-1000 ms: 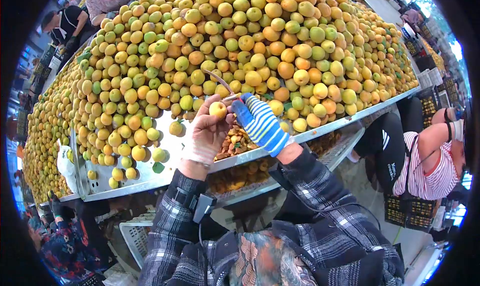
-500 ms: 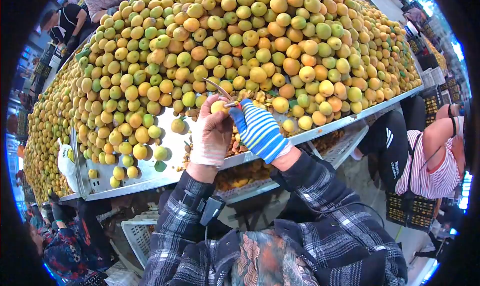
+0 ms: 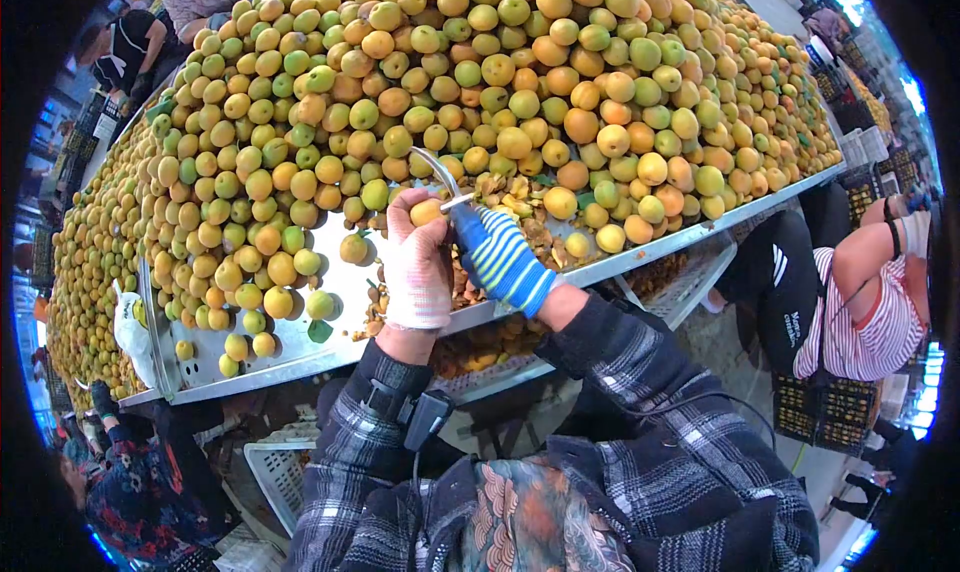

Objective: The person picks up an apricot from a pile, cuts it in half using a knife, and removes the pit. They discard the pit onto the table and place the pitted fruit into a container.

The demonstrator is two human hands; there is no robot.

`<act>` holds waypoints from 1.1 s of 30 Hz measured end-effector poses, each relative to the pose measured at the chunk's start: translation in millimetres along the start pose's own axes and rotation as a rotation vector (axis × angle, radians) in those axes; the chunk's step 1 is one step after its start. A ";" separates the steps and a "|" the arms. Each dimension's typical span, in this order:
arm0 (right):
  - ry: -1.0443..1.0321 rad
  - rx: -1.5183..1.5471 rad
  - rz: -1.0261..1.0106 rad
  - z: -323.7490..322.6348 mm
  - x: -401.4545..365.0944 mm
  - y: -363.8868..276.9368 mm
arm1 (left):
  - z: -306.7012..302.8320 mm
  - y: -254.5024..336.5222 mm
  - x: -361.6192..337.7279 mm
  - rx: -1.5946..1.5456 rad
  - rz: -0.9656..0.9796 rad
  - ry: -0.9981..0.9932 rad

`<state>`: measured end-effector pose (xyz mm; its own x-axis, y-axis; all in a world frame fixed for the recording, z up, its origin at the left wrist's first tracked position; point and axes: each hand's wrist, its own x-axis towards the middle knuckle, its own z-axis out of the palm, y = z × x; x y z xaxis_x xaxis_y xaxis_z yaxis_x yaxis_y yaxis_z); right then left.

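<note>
My left hand (image 3: pixel 418 277), in a pale stained glove, is closed around a yellow apricot-like fruit (image 3: pixel 425 211). Beside it my right hand (image 3: pixel 512 262), in a blue-and-white striped glove, grips a knife with a thin curved metal blade (image 3: pixel 436 164). The blade arcs up and away over the pile, and its base is against or very near the fruit's right side. Most of the handle is hidden in my fist. Just beyond both hands lies a heap of cut fruit pieces (image 3: pixel 515 194).
A large mound of yellow-green fruit (image 3: pixel 480 82) covers the metal table (image 3: pixel 240 372). A white bag (image 3: pixel 132 332) lies at left. Below the edge are white crates (image 3: pixel 275 477) and more cut pieces (image 3: pixel 490 347). People sit nearby, including one in a striped shirt (image 3: pixel 860 322).
The fruit has turned or shifted slightly left in my left hand. My right hand has moved a little down and left, and the blade has changed angle, now showing a brighter face.
</note>
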<state>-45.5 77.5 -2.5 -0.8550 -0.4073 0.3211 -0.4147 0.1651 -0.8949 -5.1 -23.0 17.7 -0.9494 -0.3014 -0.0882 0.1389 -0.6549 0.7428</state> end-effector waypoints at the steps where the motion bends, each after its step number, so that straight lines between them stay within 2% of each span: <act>1: -0.229 0.599 0.542 -13.6 -1.4 2.6 | -0.5 0.8 0.4 0.023 0.025 -0.022; 2: -0.458 1.197 1.083 -35.0 2.9 -15.7 | -0.3 2.3 1.0 0.022 0.026 -0.023; 3: -0.540 1.412 1.040 -40.1 2.1 -17.2 | -0.3 5.4 2.1 -0.106 -0.044 -0.039; 4: -0.541 1.415 1.032 -43.2 2.5 -22.1 | 0.0 9.4 4.0 -0.230 -0.113 -0.058; 6: -0.447 1.235 0.937 -49.2 5.5 -39.7 | -1.5 11.6 9.0 -0.294 -0.134 -0.083; 7: -0.371 1.050 0.939 -49.2 4.6 -40.0 | -6.3 9.3 12.1 -0.344 -0.138 -0.089; 8: -0.375 1.052 0.936 -47.1 3.5 -39.0 | -8.5 9.5 13.8 -0.392 -0.143 -0.096; 10: -0.219 0.552 0.585 -40.9 0.7 -33.3 | -11.6 9.8 15.2 -0.416 -0.180 -0.088; 11: -0.158 0.505 0.336 -36.9 -3.6 -31.4 | -11.6 10.4 15.9 -0.399 -0.191 -0.096; 12: -0.187 0.028 0.290 -37.0 -2.5 -17.4 | -11.5 10.4 16.6 -0.383 -0.202 -0.104; 14: -0.165 -0.274 0.096 -34.9 -8.5 -10.1 | -9.8 7.8 16.1 -0.406 -0.189 -0.083; 18: -0.119 -0.363 0.089 -36.0 -13.2 -17.3 | -7.7 6.6 16.7 -0.365 -0.198 -0.057; 20: -0.144 -0.430 0.207 -37.1 -13.7 -23.5 | -8.4 4.6 17.5 -0.342 -0.193 -0.071; 26: -0.111 -0.522 0.157 -36.2 -18.2 -25.3 | -8.1 2.2 16.2 -0.389 -0.178 -0.124; 29: -0.161 -0.586 0.181 -36.0 -17.4 -25.7 | -6.1 1.8 16.9 -0.323 -0.134 -0.108; 31: -0.175 -0.600 0.193 -36.0 -15.9 -30.9 | -2.7 3.7 16.2 -0.108 -0.049 -0.109; 33: -0.191 -0.604 0.219 -34.5 -16.0 -32.3 | -1.1 0.2 14.5 -0.044 -0.008 -0.134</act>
<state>-29.2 109.7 32.0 -0.8920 -0.4502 0.0416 -0.3873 0.7134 -0.5841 -18.6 -28.2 15.9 -0.9791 -0.2031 -0.0024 0.1408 -0.6873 0.7126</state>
